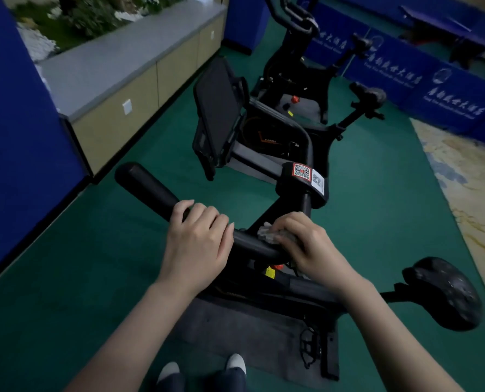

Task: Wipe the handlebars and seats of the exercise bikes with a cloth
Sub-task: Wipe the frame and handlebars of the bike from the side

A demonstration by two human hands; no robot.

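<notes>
Gripping the handlebar (150, 188) — green floor (377, 207), blue walls (15, 123).

Arms: both forearms (139, 321) bare, no sleeves showing
Legs: dark blue denim trousers (224, 380)
Feet: white rounded shoe toes (236, 362)
Wrists: no watch or bands

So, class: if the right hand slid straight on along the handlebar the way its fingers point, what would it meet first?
Probably the left hand, gripping the same handlebar just beyond the right hand and its cloth.

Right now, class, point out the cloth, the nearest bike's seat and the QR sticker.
cloth (266, 232), head view, crumpled end beside the fingers.
seat (447, 292), head view, top middle.
QR sticker (302, 171), head view, centre.
</notes>
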